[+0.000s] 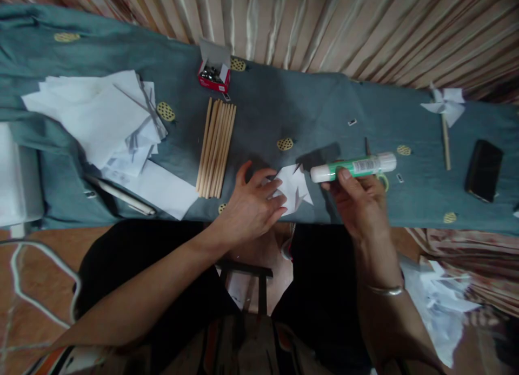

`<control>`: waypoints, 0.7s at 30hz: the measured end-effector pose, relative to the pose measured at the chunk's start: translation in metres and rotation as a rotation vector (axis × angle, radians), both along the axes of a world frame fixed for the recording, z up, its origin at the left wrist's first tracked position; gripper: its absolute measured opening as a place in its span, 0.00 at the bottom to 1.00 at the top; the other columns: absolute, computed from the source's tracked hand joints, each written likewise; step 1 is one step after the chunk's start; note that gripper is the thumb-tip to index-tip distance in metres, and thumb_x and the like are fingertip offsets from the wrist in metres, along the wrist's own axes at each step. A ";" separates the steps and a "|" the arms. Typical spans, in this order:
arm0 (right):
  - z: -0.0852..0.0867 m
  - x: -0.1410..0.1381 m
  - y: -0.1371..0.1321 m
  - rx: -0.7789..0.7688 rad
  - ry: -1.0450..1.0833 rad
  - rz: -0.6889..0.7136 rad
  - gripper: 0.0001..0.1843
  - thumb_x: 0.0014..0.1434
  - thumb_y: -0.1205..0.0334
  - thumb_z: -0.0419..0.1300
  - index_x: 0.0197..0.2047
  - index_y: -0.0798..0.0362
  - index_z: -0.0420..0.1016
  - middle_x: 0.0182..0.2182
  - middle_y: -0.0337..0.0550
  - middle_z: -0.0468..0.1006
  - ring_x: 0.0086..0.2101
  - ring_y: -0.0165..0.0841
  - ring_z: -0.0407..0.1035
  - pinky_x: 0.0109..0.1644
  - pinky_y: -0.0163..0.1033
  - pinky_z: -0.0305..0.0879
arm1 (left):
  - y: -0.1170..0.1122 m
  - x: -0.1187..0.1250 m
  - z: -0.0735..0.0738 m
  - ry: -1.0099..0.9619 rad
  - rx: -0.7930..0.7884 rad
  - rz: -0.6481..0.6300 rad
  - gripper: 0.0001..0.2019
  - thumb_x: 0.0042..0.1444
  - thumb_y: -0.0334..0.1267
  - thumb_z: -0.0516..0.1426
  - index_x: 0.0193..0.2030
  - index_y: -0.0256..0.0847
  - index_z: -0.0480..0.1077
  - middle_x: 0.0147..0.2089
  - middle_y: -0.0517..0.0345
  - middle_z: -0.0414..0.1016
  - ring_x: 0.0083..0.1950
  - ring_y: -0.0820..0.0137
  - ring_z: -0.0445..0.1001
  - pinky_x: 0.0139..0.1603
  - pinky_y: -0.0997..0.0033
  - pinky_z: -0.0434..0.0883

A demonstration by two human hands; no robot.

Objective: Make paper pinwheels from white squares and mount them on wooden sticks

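Note:
My right hand [363, 199] is closed around a green and white glue stick [354, 167], held nearly level above the cloth, its white left end pointing at the paper. A cut piece of white paper [292, 188] with pointed, partly raised corners lies near the table's front edge. My left hand [257, 202] rests at its left side with fingers spread, the fingertips touching the paper and covering part of it. Left of that hand lies a row of several wooden sticks [216, 147].
A red box of small metal pieces [214, 80] stands open behind the sticks. White paper sheets [101, 115] and a pen [121, 196] lie at left. A paper pinwheel on a stick [445, 115] and a black phone [484, 170] lie at right. A teal cloth [320, 104] covers the table.

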State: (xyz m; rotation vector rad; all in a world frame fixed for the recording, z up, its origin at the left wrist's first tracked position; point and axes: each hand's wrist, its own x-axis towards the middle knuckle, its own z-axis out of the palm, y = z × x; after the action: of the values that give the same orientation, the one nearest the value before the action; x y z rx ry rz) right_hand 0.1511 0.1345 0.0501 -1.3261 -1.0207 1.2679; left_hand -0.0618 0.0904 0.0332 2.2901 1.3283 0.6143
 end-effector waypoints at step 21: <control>-0.010 -0.001 0.012 -0.272 0.588 0.033 0.12 0.47 0.59 0.72 0.33 0.50 0.75 0.31 0.38 0.85 0.36 0.32 0.81 0.45 0.36 0.79 | 0.007 -0.053 0.009 -0.138 -0.082 0.127 0.24 0.48 0.41 0.68 0.52 0.37 0.74 0.54 0.46 0.75 0.55 0.56 0.72 0.57 0.53 0.71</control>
State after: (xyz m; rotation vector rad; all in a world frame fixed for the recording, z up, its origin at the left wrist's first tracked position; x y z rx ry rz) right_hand 0.1505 0.1463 0.0401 -1.0287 -0.4684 1.7297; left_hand -0.1152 0.0970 0.0421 2.0718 1.4126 0.7316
